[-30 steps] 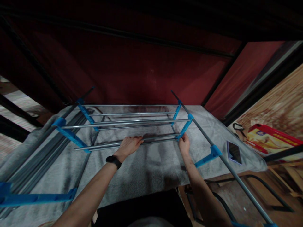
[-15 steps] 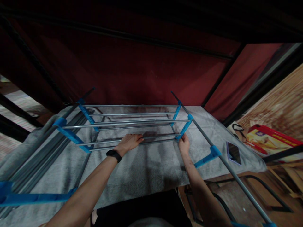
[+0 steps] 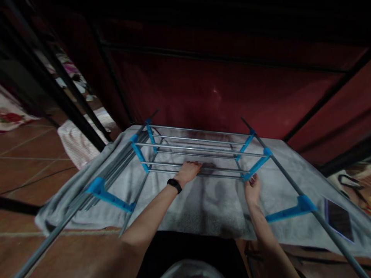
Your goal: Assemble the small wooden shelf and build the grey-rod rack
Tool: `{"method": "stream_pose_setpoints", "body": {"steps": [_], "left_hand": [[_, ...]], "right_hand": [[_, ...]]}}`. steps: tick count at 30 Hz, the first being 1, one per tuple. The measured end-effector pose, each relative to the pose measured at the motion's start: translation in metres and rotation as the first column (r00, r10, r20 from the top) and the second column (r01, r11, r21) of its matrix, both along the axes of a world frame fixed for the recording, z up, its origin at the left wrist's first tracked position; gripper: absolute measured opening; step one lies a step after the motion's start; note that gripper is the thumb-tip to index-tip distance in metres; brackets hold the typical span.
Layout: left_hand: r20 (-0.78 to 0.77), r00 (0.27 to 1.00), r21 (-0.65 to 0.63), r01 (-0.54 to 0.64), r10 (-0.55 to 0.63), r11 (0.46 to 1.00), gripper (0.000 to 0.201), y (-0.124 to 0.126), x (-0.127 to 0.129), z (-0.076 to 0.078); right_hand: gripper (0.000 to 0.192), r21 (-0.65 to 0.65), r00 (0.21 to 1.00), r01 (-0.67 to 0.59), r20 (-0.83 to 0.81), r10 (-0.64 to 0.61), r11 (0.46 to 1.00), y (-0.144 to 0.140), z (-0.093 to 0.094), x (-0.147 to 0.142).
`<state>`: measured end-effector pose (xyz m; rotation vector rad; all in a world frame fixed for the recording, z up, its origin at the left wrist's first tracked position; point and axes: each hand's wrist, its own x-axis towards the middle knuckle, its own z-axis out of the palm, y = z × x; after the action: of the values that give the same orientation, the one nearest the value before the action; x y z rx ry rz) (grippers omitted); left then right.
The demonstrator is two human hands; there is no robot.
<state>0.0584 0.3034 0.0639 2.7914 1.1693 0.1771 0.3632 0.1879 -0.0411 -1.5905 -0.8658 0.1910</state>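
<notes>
A rack of grey metal rods and blue plastic brackets stands on a grey cloth. My left hand [image 3: 189,172], with a black band at the wrist, is closed over the near lower rods [image 3: 220,170] around their middle. At the right end of these rods, my right hand [image 3: 252,189] has its fingers curled at the lower corner of a blue bracket [image 3: 257,166]. The fingertips there are partly hidden. Closer to me, one blue bracket [image 3: 111,199] sits on the left upright and another [image 3: 290,211] on the right upright.
Several loose grey rods [image 3: 118,166] lie on the cloth [image 3: 208,208] at the left. A phone [image 3: 339,220] rests on the right side. Dark red panels [image 3: 203,88] in a black frame stand behind the rack. Tiled floor [image 3: 29,170] shows at left.
The head view has turned left, so the rack and both hands appear farther right. My left hand stays on the rods. The right hand's fingers have turned slightly at the bracket corner.
</notes>
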Motion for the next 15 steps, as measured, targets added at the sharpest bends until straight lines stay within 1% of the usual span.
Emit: {"method": "stream_pose_setpoints", "body": {"steps": [2, 3, 5, 6, 9, 12, 14, 15], "left_hand": [[0.022, 1.000, 0.051, 0.001, -0.002, 0.999, 0.032, -0.005, -0.002, -0.003], [0.040, 0.999, 0.084, -0.002, -0.001, 0.996, 0.035, -0.008, -0.005, -0.005], [0.088, 0.996, 0.152, -0.027, 0.014, 0.988, 0.044, -0.017, -0.011, -0.010], [0.113, 0.993, 0.179, -0.042, 0.022, 0.983, 0.047, -0.022, -0.016, -0.013], [0.160, 0.985, 0.200, -0.089, 0.057, 0.976, 0.053, -0.038, -0.033, -0.022], [0.194, 0.966, 0.162, -0.206, 0.173, 0.965, 0.055, -0.054, -0.053, -0.035], [0.273, 0.917, 0.124, -0.332, 0.289, 0.935, 0.055, -0.064, -0.068, -0.048], [0.346, 0.870, 0.090, -0.404, 0.352, 0.910, 0.053, -0.068, -0.075, -0.055]], "right_hand": [[0.060, -0.047, 0.998, 0.044, 0.040, -0.043, 0.998, -0.008, -0.013, -0.013], [0.062, -0.060, 0.998, 0.042, 0.057, -0.038, 0.997, -0.012, -0.019, -0.022], [0.063, -0.062, 0.997, 0.002, 0.082, 0.004, 0.998, -0.019, -0.024, -0.041], [0.063, -0.054, 0.995, -0.028, 0.092, 0.033, 0.998, -0.020, -0.023, -0.052], [0.058, -0.023, 0.976, -0.144, 0.163, 0.146, 0.989, -0.017, -0.011, -0.081], [0.053, -0.029, 0.919, -0.285, 0.275, 0.282, 0.958, -0.006, 0.009, -0.105], [0.051, -0.056, 0.874, -0.360, 0.328, 0.358, 0.931, 0.001, 0.020, -0.120], [0.050, -0.071, 0.853, -0.394, 0.342, 0.394, 0.916, 0.005, 0.024, -0.129]]}}
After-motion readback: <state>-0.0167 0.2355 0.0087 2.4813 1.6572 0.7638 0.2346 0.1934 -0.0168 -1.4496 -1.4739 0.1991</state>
